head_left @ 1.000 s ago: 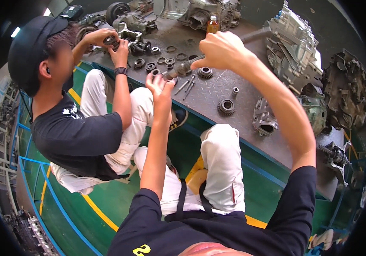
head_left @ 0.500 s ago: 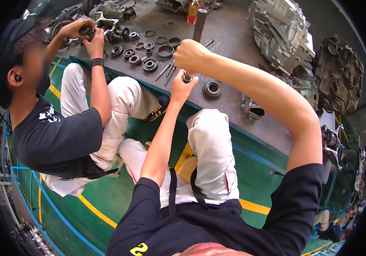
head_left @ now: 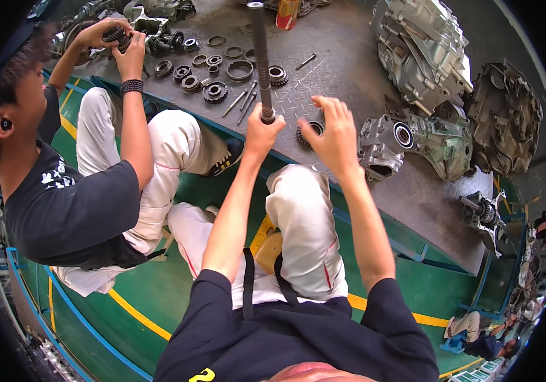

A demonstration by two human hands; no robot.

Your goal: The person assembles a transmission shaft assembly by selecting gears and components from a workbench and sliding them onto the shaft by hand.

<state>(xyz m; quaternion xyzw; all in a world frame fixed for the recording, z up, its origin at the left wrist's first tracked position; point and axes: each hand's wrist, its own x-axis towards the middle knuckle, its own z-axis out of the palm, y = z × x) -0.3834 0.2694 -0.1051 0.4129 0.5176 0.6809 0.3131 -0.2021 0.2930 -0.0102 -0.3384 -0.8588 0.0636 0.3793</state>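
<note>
My left hand (head_left: 261,137) is wrapped around the lower end of a long dark metal shaft (head_left: 261,60), which stands upright at the bench's near edge. To its right my right hand (head_left: 337,139) hovers with fingers spread and nothing in them. A toothed gear (head_left: 304,141) lies on the bench by the right thumb, partly hidden by that hand. Behind the shaft is another gear (head_left: 278,76). Several thin metal rods (head_left: 247,105) lie left of the shaft.
Gears and rings (head_left: 215,92) are spread over the steel bench (head_left: 337,57). A large gearbox housing (head_left: 423,54) and smaller castings (head_left: 384,143) stand at right. A red can (head_left: 287,14) is at the back. On my left, a co-worker (head_left: 72,204) holds gears.
My right hand has come off the shaft area and moved right and down, opening from a fist. The shaft, held by my left hand, now shows in full. The view has shifted slightly.
</note>
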